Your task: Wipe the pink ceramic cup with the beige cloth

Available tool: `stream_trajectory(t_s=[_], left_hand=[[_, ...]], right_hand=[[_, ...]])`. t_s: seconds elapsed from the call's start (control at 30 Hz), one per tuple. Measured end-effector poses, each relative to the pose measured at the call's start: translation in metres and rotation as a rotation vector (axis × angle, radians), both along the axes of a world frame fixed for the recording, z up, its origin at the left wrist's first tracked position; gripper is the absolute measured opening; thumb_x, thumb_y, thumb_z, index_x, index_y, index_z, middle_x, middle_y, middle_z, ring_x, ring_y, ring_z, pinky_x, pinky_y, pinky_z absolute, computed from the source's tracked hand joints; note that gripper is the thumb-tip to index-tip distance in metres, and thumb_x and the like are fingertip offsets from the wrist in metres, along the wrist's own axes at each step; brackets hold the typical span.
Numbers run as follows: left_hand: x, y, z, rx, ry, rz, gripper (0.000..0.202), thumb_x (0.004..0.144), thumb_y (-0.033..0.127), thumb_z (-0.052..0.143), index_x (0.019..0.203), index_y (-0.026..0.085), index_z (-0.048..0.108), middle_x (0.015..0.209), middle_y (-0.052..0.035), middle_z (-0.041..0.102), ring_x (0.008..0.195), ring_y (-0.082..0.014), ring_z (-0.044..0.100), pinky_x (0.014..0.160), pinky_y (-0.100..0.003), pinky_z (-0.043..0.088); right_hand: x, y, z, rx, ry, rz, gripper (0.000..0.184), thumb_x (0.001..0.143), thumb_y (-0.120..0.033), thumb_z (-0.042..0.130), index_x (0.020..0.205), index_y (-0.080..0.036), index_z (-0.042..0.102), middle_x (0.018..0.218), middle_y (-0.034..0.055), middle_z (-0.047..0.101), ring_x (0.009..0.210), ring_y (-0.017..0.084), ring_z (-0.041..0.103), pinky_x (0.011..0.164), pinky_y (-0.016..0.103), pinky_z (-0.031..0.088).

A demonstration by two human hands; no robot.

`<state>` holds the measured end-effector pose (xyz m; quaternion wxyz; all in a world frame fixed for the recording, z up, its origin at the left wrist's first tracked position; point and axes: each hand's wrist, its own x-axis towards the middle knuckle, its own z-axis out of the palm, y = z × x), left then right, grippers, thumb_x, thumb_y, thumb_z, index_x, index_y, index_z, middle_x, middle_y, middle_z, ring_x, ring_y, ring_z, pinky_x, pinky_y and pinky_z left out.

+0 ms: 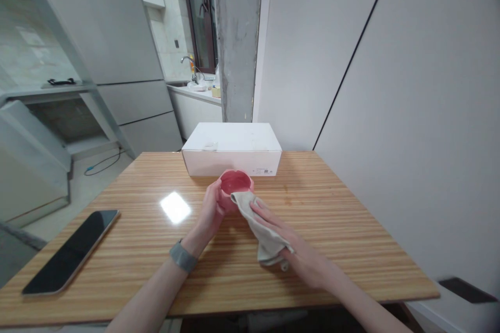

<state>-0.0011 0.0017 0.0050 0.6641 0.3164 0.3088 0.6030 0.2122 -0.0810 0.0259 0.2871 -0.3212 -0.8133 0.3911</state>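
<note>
A small pink bowl (235, 183) stands on the wooden table (336, 229) just in front of a white box. My left hand (211, 212) is wrapped round the bowl's left side. My right hand (279, 237) holds a beige cloth (261, 229), its fingers closed on it and pressing its top end against the bowl's right rim. The cloth drapes down over my right hand toward the table. A grey band sits on my left wrist.
A white cardboard box (232, 150) lies at the table's far edge. A dark phone (72, 251) lies flat near the left front corner. A white wall runs close along the right. A fridge and kitchen counter stand behind on the left.
</note>
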Motion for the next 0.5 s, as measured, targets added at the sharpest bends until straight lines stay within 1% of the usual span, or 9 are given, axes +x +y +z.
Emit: stream_trajectory(t_s=[0.03, 0.1, 0.13, 0.17, 0.23, 0.27, 0.33, 0.43, 0.5], left_hand=[[0.000, 0.000, 0.000, -0.013, -0.008, -0.002, 0.046, 0.081, 0.045, 0.053, 0.117, 0.017, 0.059, 0.115, -0.0081, 0.067, 0.103, -0.0236, 0.063, 0.077, -0.030, 0.054], [0.000, 0.001, 0.000, -0.033, -0.023, -0.008, 0.044, 0.082, 0.046, 0.053, 0.115, 0.017, 0.061, 0.115, -0.0082, 0.067, 0.106, -0.0235, 0.062, 0.077, -0.029, 0.054], [0.000, 0.001, 0.000, -0.034, -0.028, -0.016, 0.044, 0.083, 0.046, 0.052, 0.115, 0.017, 0.061, 0.116, -0.0084, 0.067, 0.108, -0.0235, 0.061, 0.079, -0.029, 0.053], [0.000, 0.001, -0.001, -0.033, -0.033, -0.027, 0.044, 0.083, 0.046, 0.052, 0.115, 0.017, 0.061, 0.117, -0.0087, 0.066, 0.110, -0.0235, 0.059, 0.081, -0.029, 0.053], [0.000, 0.001, -0.002, -0.038, -0.039, -0.049, 0.044, 0.084, 0.046, 0.052, 0.117, 0.018, 0.060, 0.120, -0.0087, 0.065, 0.113, -0.0235, 0.057, 0.085, -0.030, 0.051], [0.000, 0.001, -0.003, -0.045, -0.036, -0.059, 0.045, 0.084, 0.046, 0.052, 0.118, 0.018, 0.060, 0.120, -0.0086, 0.064, 0.113, -0.0236, 0.057, 0.085, -0.030, 0.052], [0.001, 0.001, -0.005, -0.065, -0.026, -0.072, 0.045, 0.083, 0.046, 0.053, 0.118, 0.018, 0.060, 0.119, -0.0083, 0.065, 0.111, -0.0241, 0.059, 0.080, -0.031, 0.053], [0.002, 0.001, -0.007, -0.080, -0.028, -0.094, 0.047, 0.082, 0.045, 0.056, 0.121, 0.019, 0.058, 0.118, -0.0077, 0.066, 0.107, -0.0247, 0.061, 0.075, -0.031, 0.055], [0.003, 0.000, -0.007, -0.076, -0.039, -0.104, 0.050, 0.081, 0.045, 0.057, 0.125, 0.021, 0.055, 0.120, -0.0075, 0.065, 0.107, -0.0248, 0.061, 0.075, -0.031, 0.055]], right_hand=[[0.007, -0.005, -0.004, -0.177, 0.125, -0.101, 0.048, 0.091, -0.041, 0.040, 0.136, -0.026, 0.044, 0.149, 0.0027, 0.033, 0.140, 0.025, 0.023, 0.115, 0.046, 0.015], [0.021, -0.011, -0.009, -0.532, 0.409, -0.338, 0.052, 0.086, -0.052, 0.044, 0.126, -0.021, 0.055, 0.135, 0.0077, 0.053, 0.130, 0.028, 0.042, 0.111, 0.046, 0.026], [0.028, -0.013, -0.009, -0.723, 0.528, -0.417, 0.053, 0.085, -0.055, 0.046, 0.122, -0.019, 0.058, 0.128, 0.0092, 0.059, 0.125, 0.028, 0.048, 0.109, 0.045, 0.031], [0.034, -0.013, -0.008, -0.906, 0.628, -0.456, 0.054, 0.084, -0.056, 0.047, 0.119, -0.017, 0.059, 0.122, 0.0103, 0.063, 0.120, 0.029, 0.053, 0.107, 0.045, 0.034], [0.047, -0.012, -0.003, -1.193, 0.757, -0.428, 0.055, 0.086, -0.055, 0.045, 0.118, -0.013, 0.060, 0.117, 0.0126, 0.065, 0.115, 0.028, 0.057, 0.105, 0.045, 0.037], [0.054, -0.011, -0.001, -1.277, 0.792, -0.407, 0.055, 0.087, -0.054, 0.043, 0.117, -0.012, 0.059, 0.116, 0.0137, 0.066, 0.115, 0.028, 0.057, 0.104, 0.044, 0.037], [0.067, -0.009, 0.000, -1.348, 0.806, -0.416, 0.053, 0.089, -0.052, 0.041, 0.116, -0.010, 0.059, 0.114, 0.0154, 0.066, 0.114, 0.027, 0.058, 0.103, 0.043, 0.038], [0.085, -0.009, -0.005, -1.342, 0.694, -0.547, 0.044, 0.086, -0.046, 0.049, 0.111, -0.010, 0.061, 0.107, 0.0153, 0.069, 0.107, 0.026, 0.063, 0.099, 0.041, 0.043], [0.097, -0.010, -0.009, -1.272, 0.571, -0.614, 0.041, 0.082, -0.044, 0.057, 0.108, -0.012, 0.061, 0.103, 0.0144, 0.071, 0.099, 0.027, 0.066, 0.094, 0.039, 0.047]])
